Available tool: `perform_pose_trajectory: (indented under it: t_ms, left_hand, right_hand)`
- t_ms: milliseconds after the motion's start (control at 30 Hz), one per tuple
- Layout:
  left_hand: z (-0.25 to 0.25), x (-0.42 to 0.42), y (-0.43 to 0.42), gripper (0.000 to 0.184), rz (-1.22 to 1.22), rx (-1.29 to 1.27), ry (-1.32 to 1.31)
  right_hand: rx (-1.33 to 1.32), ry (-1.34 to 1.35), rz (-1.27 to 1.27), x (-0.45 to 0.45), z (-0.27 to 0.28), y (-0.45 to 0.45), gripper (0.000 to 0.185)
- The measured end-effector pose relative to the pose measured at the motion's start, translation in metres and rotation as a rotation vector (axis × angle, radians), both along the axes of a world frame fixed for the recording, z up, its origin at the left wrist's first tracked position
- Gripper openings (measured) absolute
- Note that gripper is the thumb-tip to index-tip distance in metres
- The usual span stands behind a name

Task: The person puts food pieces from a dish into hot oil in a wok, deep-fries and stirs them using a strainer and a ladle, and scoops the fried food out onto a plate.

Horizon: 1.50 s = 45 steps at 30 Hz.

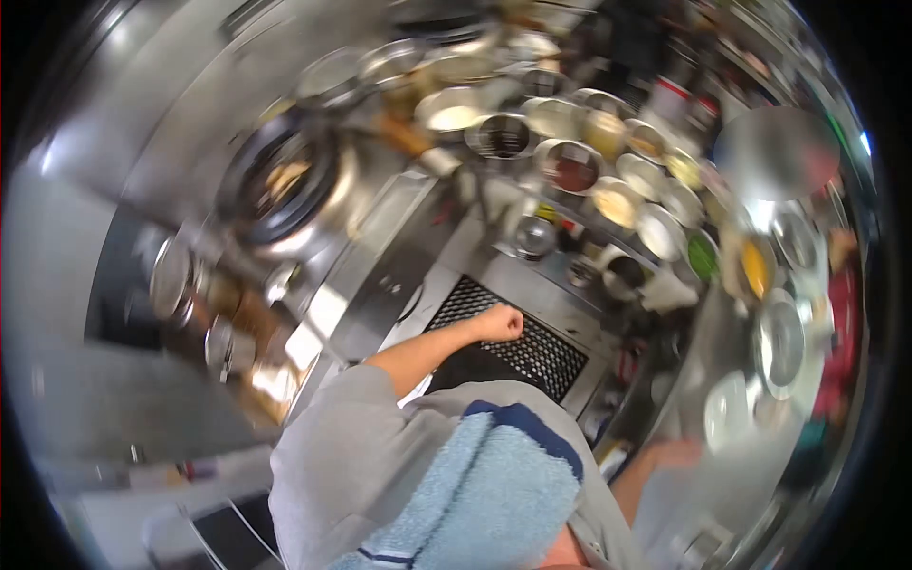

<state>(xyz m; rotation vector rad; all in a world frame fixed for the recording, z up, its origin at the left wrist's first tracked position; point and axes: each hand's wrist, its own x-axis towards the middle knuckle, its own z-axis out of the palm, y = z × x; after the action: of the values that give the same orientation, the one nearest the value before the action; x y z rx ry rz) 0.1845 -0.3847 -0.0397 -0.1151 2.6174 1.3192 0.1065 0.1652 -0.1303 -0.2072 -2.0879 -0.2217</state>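
Note:
My left hand (500, 323) is closed in a fist in front of my body, above a black perforated floor mat (560, 365). Nothing shows sticking out of it, and whether it holds something small cannot be made out. Low on the right, my right hand (676, 453) is smeared by motion beside a metal counter (684, 389), and its fingers cannot be told apart. A light blue towel (475, 494) hangs over my grey shirt (332, 465).
A wok (328, 204) with food in it sits on the stove at the left. Many bowls, among them one of red sauce (570, 168) and one of chopped greens (703, 255), crowd the far counter. A person in red (839, 332) stands at the right edge.

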Motion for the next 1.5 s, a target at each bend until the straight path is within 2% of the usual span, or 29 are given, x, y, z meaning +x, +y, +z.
perform_pose_trajectory:
  t_ms: [33,67,100,133,167,200,233,267,300,333,400,500,567,700,800,833,900,1000,1067,1133,1200,1267,1333,1367,1433,1467,1500]
  left_hand:
    - [0.012,0.016,-0.030,0.011,0.170,0.017,0.023]
    - [0.016,0.033,-0.063,0.011,0.287,0.042,0.079]
    - [0.016,0.048,-0.095,0.011,0.437,0.142,0.152]
    - [0.050,0.063,-0.124,0.010,0.571,-0.023,0.143]
    - [0.053,0.078,-0.158,0.009,0.712,-0.027,0.130]
    - [0.063,0.088,-0.189,0.010,0.889,-0.070,0.074]
    - [0.076,0.098,-0.218,0.013,1.033,-0.219,0.069]
    - [0.051,0.109,-0.262,0.016,1.162,-0.298,0.131]
    - [0.053,0.114,-0.287,0.017,1.246,-0.364,0.077]
    - [0.033,0.119,-0.318,0.018,1.276,-0.454,0.024]
    - [-0.009,0.119,-0.368,0.024,1.159,-0.620,-0.172]
    - [-0.026,0.105,-0.380,0.034,1.323,-0.553,-0.363]
    - [-0.026,0.101,-0.382,0.039,1.242,-0.488,-0.386]
    - [0.005,0.090,-0.367,0.042,1.175,-0.462,-0.417]
    - [-0.007,0.088,-0.368,0.033,1.052,-0.492,-0.403]
    - [-0.009,0.085,-0.370,0.031,1.022,-0.529,-0.372]
    - [0.016,0.080,-0.363,0.026,0.977,-0.597,-0.320]
    - [0.077,0.074,-0.348,0.022,0.989,-0.765,0.048]
    - [0.136,0.073,-0.351,0.018,0.996,-0.822,0.310]
    - [0.197,0.071,-0.356,0.017,1.129,-0.806,0.333]
    - [0.228,0.066,-0.380,0.018,1.226,-0.826,0.366]
    - [0.214,0.066,-0.426,0.022,1.235,-0.925,0.453]
    - [0.219,0.063,-0.419,0.026,1.245,-0.951,0.457]
    - [0.238,0.061,-0.389,0.030,1.226,-0.857,0.478]
    - [0.244,0.062,-0.332,0.029,1.141,-0.801,0.569]
    - [0.256,0.060,-0.291,0.025,1.150,-0.598,0.419]
    - [0.240,0.062,-0.267,0.024,1.058,-0.514,0.484]
  right_hand:
    - [-0.037,0.007,0.039,-0.005,0.002,0.003,0.031]
    - [-0.432,0.072,0.140,-0.009,0.009,-0.001,0.032]
    - [-0.682,0.087,0.173,-0.010,0.023,-0.011,0.033]
    - [-0.928,0.131,0.192,-0.011,0.046,-0.028,0.033]
    - [-1.025,0.146,0.150,-0.006,0.083,-0.055,0.035]
    - [-1.114,0.166,0.100,-0.004,0.103,-0.075,0.036]
    - [-1.082,0.086,0.038,-0.007,0.099,-0.072,0.037]
    - [-1.051,0.010,-0.029,-0.009,0.097,-0.062,0.040]
    - [-1.016,-0.063,-0.100,-0.009,0.097,-0.059,0.044]
    - [-0.962,-0.069,-0.084,-0.010,0.094,-0.059,0.043]
    - [-0.861,-0.069,-0.067,-0.007,0.092,-0.059,0.042]
    - [-0.917,-0.086,-0.089,-0.012,0.090,-0.056,0.042]
    - [-0.855,-0.084,-0.160,-0.010,0.092,-0.056,0.041]
    - [-0.740,-0.135,-0.271,-0.012,0.079,-0.061,0.038]
    - [-0.839,-0.271,-0.397,-0.015,0.082,-0.064,0.036]
    - [-0.694,-0.266,-0.402,-0.013,0.076,-0.060,0.035]
    - [-0.395,-0.268,-0.400,-0.014,0.072,-0.049,0.035]
    - [-0.543,-0.258,-0.358,-0.021,0.056,-0.038,0.035]
    - [-0.660,-0.268,-0.366,-0.023,0.057,-0.045,0.035]
    - [-0.689,-0.272,-0.378,-0.016,0.072,-0.065,0.034]
    - [-0.653,-0.262,-0.391,-0.020,0.072,-0.070,0.033]
    - [-0.630,-0.254,-0.388,-0.022,0.068,-0.070,0.031]
    - [-0.632,-0.249,-0.350,-0.023,0.065,-0.069,0.030]
    - [-0.631,-0.246,-0.329,-0.026,0.064,-0.071,0.029]
    - [-0.633,-0.245,-0.283,-0.027,0.062,-0.071,0.028]
    - [-0.633,-0.237,-0.257,-0.029,0.062,-0.072,0.027]
    - [-0.637,-0.237,-0.224,-0.030,0.061,-0.073,0.027]
